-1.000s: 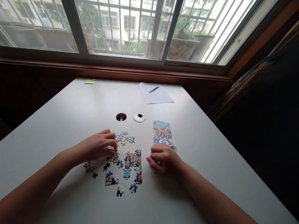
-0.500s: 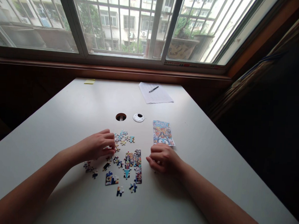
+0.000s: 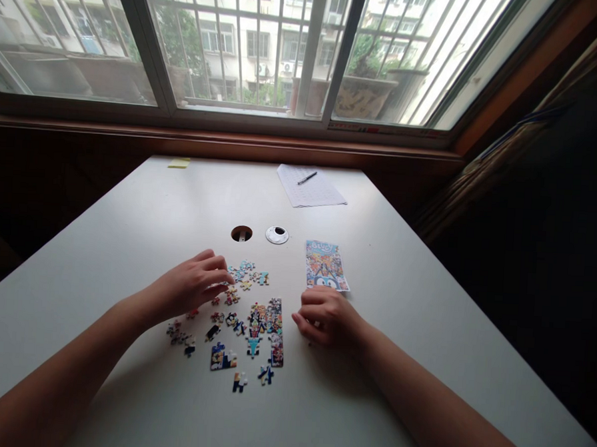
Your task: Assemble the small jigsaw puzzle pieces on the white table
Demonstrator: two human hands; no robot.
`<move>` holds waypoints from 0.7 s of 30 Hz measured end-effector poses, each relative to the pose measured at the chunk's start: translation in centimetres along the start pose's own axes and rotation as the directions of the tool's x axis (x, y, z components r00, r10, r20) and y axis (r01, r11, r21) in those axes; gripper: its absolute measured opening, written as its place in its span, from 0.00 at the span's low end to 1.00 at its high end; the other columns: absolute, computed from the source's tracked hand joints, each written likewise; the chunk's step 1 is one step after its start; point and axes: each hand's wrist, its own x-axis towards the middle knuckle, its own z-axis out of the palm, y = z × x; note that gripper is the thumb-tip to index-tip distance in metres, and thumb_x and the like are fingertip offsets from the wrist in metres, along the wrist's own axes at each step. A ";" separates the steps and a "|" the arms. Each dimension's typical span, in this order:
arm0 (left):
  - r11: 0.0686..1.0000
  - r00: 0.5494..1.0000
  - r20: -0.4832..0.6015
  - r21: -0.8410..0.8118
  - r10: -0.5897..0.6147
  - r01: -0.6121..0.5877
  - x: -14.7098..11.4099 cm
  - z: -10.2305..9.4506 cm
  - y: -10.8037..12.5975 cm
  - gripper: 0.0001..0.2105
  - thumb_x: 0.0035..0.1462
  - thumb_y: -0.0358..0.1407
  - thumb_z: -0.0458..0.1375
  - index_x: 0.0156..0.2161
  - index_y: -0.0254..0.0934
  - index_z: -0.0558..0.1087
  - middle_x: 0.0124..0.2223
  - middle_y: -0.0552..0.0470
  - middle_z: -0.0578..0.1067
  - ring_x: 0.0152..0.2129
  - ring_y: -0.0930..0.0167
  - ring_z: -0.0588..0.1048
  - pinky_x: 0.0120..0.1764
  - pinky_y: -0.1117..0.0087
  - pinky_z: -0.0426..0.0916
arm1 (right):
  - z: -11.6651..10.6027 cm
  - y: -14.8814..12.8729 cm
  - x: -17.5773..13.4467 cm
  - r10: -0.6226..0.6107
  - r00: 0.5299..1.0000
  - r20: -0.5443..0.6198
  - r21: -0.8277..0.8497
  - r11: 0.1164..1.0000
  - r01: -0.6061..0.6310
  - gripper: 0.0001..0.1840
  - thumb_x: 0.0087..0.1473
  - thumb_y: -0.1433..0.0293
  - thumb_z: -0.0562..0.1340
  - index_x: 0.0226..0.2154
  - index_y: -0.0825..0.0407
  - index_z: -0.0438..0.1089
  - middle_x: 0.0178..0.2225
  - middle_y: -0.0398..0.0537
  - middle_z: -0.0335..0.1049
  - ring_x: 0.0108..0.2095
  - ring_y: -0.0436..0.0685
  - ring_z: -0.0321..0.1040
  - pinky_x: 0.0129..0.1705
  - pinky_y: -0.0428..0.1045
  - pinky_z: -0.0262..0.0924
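Observation:
My left hand (image 3: pixel 192 283) hovers over the left edge of the loose jigsaw pieces (image 3: pixel 245 269), fingers stretched out and apart, with nothing visible in them. Curled on the table just below the picture sheet (image 3: pixel 325 261) is my right hand (image 3: pixel 326 316); its fingers hide whatever may be inside. Between the hands lies a joined puzzle section (image 3: pixel 266 318) with a straight right edge. A smaller joined corner section (image 3: pixel 223 356) sits nearer me. More loose pieces (image 3: pixel 177 334) are scattered below my left wrist, and single pieces (image 3: pixel 240 381) lie at the front.
The white table (image 3: pixel 376 267) has a round cable hole (image 3: pixel 241 234) with its metal cover (image 3: pixel 276 234) beside it. Paper sheets (image 3: pixel 310 192) with a pen (image 3: pixel 307 178) lie at the back. A yellow sticky note (image 3: pixel 179 162) is at the back left, below a barred window.
My left hand has lifted slightly and its fingers have straightened from a pinch, uncovering several pieces beneath. My right hand has not moved.

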 end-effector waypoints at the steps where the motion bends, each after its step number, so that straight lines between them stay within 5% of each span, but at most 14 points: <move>1: 1.000 1.000 -0.014 0.029 0.000 0.001 0.1 0.2 0.1 0.10 0.67 0.35 0.54 0.49 0.44 0.75 0.43 0.49 0.73 0.39 0.67 0.66 0.38 0.69 0.65 | 0.0 0.0 0.0 -0.002 1.000 0.000 0.002 1.000 0.002 0.22 0.61 0.70 0.57 0.16 0.52 0.55 0.21 0.39 0.50 0.24 0.50 0.46 0.30 0.50 0.43; 6: 0.993 0.998 -0.052 0.118 -0.022 0.028 0.3 1.0 1.0 0.15 0.67 0.35 0.54 0.57 0.48 0.71 0.49 0.48 0.71 0.43 0.64 0.63 0.41 0.66 0.66 | -0.1 0.0 0.0 -0.004 1.000 -0.004 0.008 1.000 0.004 0.22 0.61 0.70 0.57 0.16 0.52 0.56 0.21 0.39 0.51 0.24 0.50 0.46 0.30 0.50 0.44; 21: 0.991 0.999 -0.040 0.128 -0.021 0.026 0.7 1.4 1.8 0.13 0.68 0.34 0.53 0.53 0.47 0.74 0.45 0.48 0.72 0.41 0.64 0.63 0.41 0.65 0.65 | -0.1 -0.3 0.2 -0.003 1.000 -0.012 -0.001 1.000 0.003 0.22 0.61 0.69 0.56 0.16 0.52 0.56 0.21 0.40 0.51 0.23 0.50 0.46 0.30 0.50 0.44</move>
